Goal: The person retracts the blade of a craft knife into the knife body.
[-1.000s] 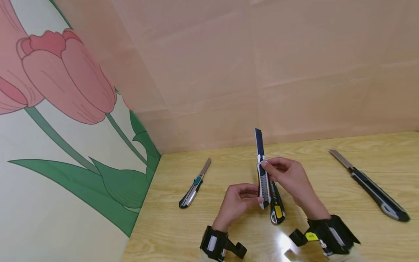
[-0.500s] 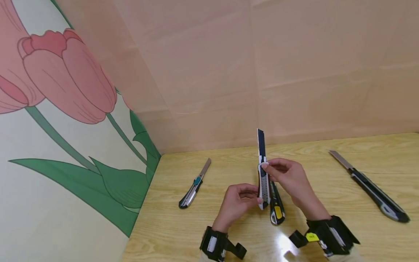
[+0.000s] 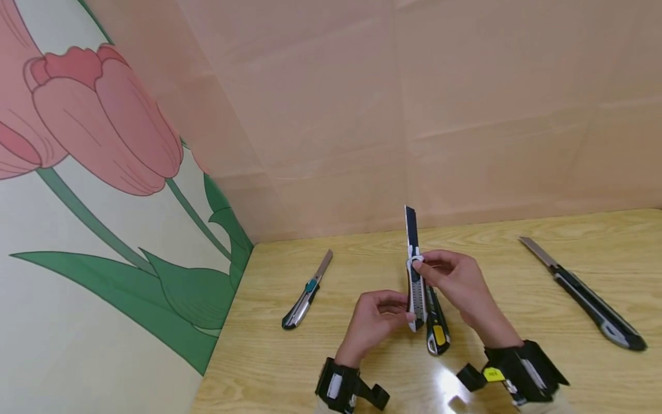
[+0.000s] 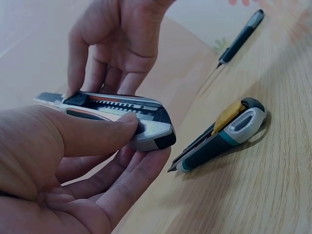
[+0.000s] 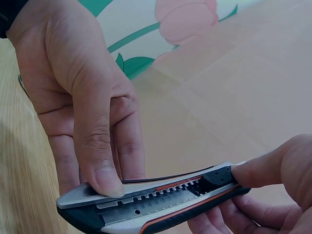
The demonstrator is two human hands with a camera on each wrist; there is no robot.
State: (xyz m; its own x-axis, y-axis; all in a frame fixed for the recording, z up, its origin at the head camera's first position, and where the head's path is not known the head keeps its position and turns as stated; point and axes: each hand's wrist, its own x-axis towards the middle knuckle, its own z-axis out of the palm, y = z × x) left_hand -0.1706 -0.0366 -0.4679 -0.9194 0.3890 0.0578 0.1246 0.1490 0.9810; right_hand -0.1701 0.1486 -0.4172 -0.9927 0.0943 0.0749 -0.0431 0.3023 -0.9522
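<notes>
A silver-and-black snap-off utility knife [image 3: 416,299] with orange lines stands tilted up between both hands, its long dark blade [image 3: 411,230] extended. My left hand [image 3: 376,319] pinches the butt end of its handle, thumb on top and fingers beneath in the left wrist view. My right hand [image 3: 460,282] grips the blade end of the handle, the thumb pressed at the black slider [image 5: 217,178]. Below the slider, the toothed track shows in the right wrist view. Just right of the held knife, a black utility knife with a yellow slider [image 3: 438,333] lies on the table, partly hidden.
On the wooden table [image 3: 248,368], a small silver-and-black knife with a teal slider [image 3: 305,296] lies to the left. A large black-and-grey knife [image 3: 584,293] lies far right, blade out. A pinkish sheet [image 3: 465,115] rises behind; a tulip-patterned wall [image 3: 93,322] stands left.
The right thumb has come down slightly along the held knife, and the blade tip sits a little lower in the head view. The left hand keeps its place.
</notes>
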